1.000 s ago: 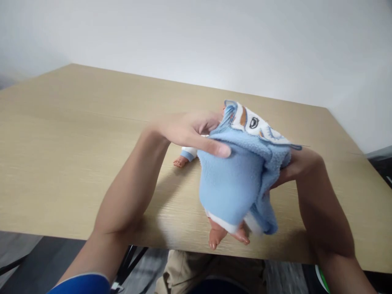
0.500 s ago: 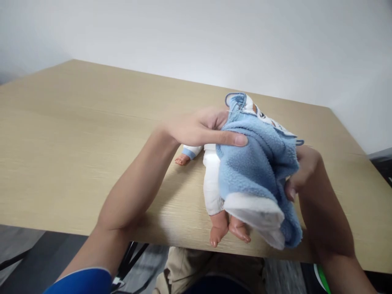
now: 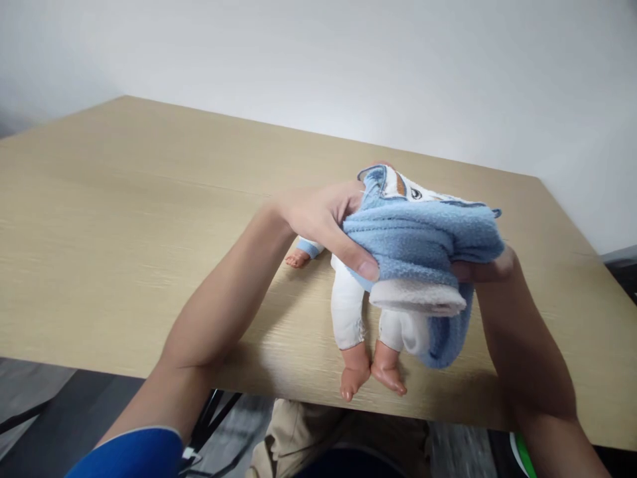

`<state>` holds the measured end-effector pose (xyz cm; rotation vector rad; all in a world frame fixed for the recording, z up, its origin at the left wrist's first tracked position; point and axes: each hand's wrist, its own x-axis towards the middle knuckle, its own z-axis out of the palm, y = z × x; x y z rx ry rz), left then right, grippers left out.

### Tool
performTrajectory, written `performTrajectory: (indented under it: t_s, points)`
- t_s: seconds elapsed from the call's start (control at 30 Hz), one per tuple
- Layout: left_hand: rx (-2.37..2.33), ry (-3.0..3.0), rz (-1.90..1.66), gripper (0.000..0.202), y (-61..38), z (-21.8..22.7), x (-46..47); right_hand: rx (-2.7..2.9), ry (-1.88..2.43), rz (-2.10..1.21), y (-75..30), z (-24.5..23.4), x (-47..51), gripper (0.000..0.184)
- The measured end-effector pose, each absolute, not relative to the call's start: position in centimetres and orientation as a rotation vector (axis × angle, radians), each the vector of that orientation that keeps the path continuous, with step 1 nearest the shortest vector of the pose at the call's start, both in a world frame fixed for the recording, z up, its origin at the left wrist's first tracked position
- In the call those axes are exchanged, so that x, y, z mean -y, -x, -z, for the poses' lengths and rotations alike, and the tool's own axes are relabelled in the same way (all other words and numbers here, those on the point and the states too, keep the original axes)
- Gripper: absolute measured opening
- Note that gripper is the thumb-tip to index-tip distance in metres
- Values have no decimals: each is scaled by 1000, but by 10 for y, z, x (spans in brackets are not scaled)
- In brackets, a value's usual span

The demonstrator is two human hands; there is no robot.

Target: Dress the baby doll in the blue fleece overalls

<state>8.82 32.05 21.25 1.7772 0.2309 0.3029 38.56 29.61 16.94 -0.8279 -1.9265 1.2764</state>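
Note:
A baby doll in white clothing lies on the table, its bare feet towards me and one small hand out to the left. Above its body I hold a fluffy light-blue garment with a white cuff and a patch with an animal's eye. Gripping its left side is my left hand, thumb on the front, other fingers hidden behind the cloth. On the other side my right hand pinches the fabric, mostly covered by it. The garment hides the doll's chest and most of its head.
The wooden table reaches back to a white wall. Its front edge runs just beyond the doll's feet, with my lap in beige trousers below. Dark table legs stand beneath on the left.
The garment's white-cuffed end has moved up and away from me and the cloth is bunched more, uncovering the doll's second leg. My left thumb has slid lower, and my right hand has risen slightly.

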Motion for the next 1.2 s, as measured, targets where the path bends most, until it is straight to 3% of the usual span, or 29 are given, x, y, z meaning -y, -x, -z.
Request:
performTrajectory:
  t_s: [0.1, 0.33, 0.6, 0.7, 0.83, 1.03, 1.2]
  points:
    - [-150, -1836, -351, 43, -89, -214, -322, 1998, 750, -1472, -381, -166, -293, 53]
    - [-328, -1834, -452, 56, -86, -208, -312, 2088, 659, -1543, -382, -177, -292, 69]
    - [-465, -1860, -602, 35, -84, -187, -259, 1918, 955, -973, -360, -186, -222, 29]
    - [-580, -1768, -670, 39, -89, -176, -224, 1868, 1020, -900, -350, -182, -193, 22]
    - [-864, -1581, -829, 32, -98, -150, -177, 1950, 1169, -868, -343, -175, -167, 3]
    - [-1201, -1434, -1039, 31, -108, -108, -129, 2013, 1269, -942, -336, -154, -151, 6]
    - [-1296, -1445, -960, 38, -107, -97, -110, 2050, 1405, -972, -330, -131, -144, 8]
